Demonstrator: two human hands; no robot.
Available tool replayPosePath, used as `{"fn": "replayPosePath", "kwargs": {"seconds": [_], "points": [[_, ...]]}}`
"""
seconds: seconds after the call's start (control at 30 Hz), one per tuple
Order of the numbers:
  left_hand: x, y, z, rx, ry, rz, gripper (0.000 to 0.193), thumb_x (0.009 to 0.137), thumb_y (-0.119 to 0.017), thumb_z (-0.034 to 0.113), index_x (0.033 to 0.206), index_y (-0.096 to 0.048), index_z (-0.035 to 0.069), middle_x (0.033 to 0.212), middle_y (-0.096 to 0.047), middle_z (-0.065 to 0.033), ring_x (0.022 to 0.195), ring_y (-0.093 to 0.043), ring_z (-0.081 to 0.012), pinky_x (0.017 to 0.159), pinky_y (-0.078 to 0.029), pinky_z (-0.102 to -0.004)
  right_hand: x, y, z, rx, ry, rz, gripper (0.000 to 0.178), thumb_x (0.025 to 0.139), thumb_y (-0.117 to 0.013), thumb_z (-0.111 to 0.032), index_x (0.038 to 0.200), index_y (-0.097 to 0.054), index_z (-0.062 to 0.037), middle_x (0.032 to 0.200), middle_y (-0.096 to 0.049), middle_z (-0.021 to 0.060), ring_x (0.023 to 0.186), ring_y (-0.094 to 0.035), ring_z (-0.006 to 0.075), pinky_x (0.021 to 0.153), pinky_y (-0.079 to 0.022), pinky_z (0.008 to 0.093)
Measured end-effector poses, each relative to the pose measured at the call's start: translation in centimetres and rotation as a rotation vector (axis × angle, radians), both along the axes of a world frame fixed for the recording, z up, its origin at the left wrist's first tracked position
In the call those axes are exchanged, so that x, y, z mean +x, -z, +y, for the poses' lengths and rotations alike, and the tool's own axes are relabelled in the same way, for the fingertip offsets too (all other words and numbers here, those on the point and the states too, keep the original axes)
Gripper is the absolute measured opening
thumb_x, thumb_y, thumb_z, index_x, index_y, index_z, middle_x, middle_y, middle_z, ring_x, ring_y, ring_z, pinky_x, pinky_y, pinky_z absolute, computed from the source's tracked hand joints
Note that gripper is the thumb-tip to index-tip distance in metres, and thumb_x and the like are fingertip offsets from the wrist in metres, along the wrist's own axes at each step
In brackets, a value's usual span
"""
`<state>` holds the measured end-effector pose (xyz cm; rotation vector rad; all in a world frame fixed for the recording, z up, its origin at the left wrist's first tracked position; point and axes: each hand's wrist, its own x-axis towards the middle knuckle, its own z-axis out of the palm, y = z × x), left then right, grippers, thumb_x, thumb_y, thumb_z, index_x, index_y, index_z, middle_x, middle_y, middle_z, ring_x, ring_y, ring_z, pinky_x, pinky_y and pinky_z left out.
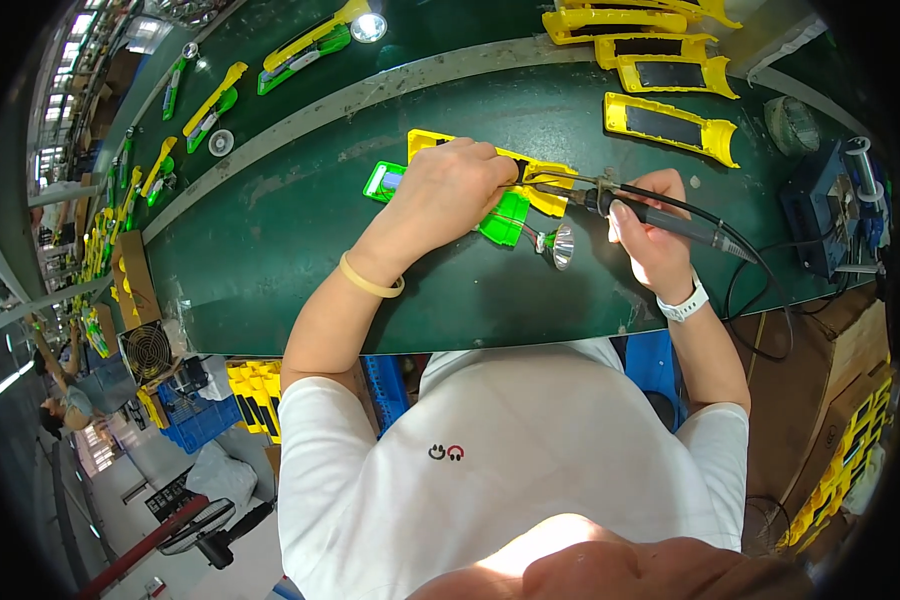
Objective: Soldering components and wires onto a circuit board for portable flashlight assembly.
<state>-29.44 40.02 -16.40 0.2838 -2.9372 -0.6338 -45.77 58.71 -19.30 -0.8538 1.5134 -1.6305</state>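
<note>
In my right hand is a soldering iron, gripped by its dark handle. A thin metal tube runs along it, and its tip points left onto a yellow casing half. My left hand bends over this casing with its fingers closed near the iron's tip; whatever they pinch is hidden under them. Beneath that hand lies a green casing half, partly covered. A thin wire leads from it to a small round lamp reflector lying on the green table.
Several yellow casing halves with dark panels lie at the back right. A blue soldering station stands at the right edge, its cable looping down. A wire-mesh cup is behind it. More yellow and green assemblies line the far left.
</note>
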Motion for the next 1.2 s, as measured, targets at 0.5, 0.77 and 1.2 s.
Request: {"fn": "replayPosePath", "kwargs": {"seconds": [0.5,0.77,1.2], "points": [[-0.3,0.4,0.1,-0.013,-0.004,0.064,0.006,0.070,-0.064,0.009,0.072,-0.060,0.006,0.068,-0.058,-0.0079,0.068,-0.059,-0.0256,0.058,-0.048,-0.0364,-1.1,-1.7,0.8,-0.215,0.038,0.003,0.020,0.091,-0.050,-0.011,0.104,-0.037,-0.0042,0.082,-0.057,0.0146,0.068,-0.061,0.0251,0.056,-0.051,0.0309],[-0.4,0.4,0.6,-0.030,0.015,0.044,0.006,0.072,-0.062,0.009,0.077,-0.060,0.007,0.071,-0.056,-0.0087,0.071,-0.057,-0.0268,0.061,-0.046,-0.0369,0.5,-0.9,-3.9,-0.160,-0.034,-0.282,0.024,0.089,-0.054,-0.007,0.103,-0.036,-0.0001,0.095,-0.051,0.0116,0.093,-0.062,0.0242,0.075,-0.055,0.0323],[-0.1,0.4,3.8,0.012,0.014,0.032,0.008,0.069,-0.063,0.005,0.076,-0.060,0.005,0.072,-0.058,-0.0079,0.070,-0.058,-0.0250,0.059,-0.047,-0.0353,1.1,-0.9,0.0,-0.099,0.039,-0.331,0.023,0.091,-0.050,-0.008,0.104,-0.032,-0.0014,0.096,-0.050,0.0138,0.089,-0.064,0.0281,0.073,-0.056,0.0350]]}}
